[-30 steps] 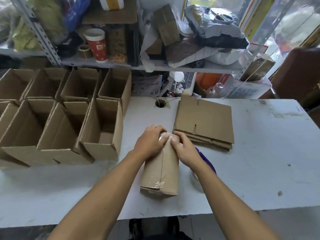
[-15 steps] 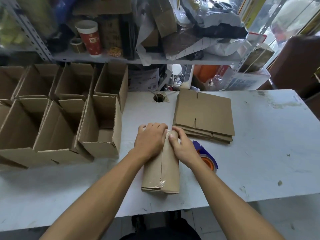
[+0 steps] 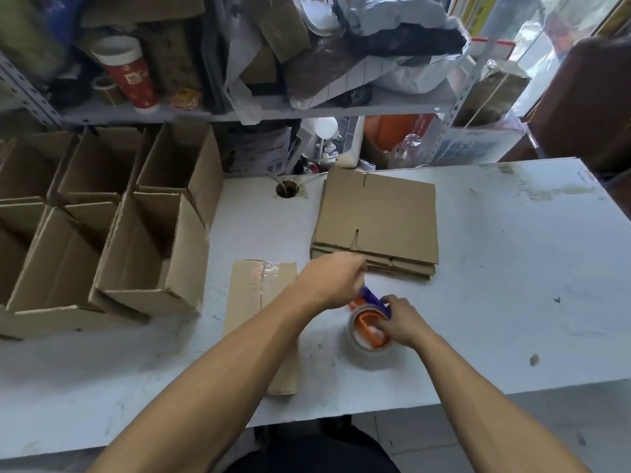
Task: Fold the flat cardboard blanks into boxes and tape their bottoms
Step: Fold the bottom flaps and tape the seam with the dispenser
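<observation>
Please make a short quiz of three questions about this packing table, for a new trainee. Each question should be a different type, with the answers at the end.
1. True or false: the right hand holds the tape dispenser.
2. Multiple choice: where does the stack of flat blanks lie?
A. on the shelf
B. on the table, beyond the hands
C. inside an open box
3. Fill the gap: the taped box lies under the ____ forearm.

Key
1. True; its fingers curl round the roll.
2. B; it rests on the white table, past the left hand.
3. Left. The open boxes stand further left.
</observation>
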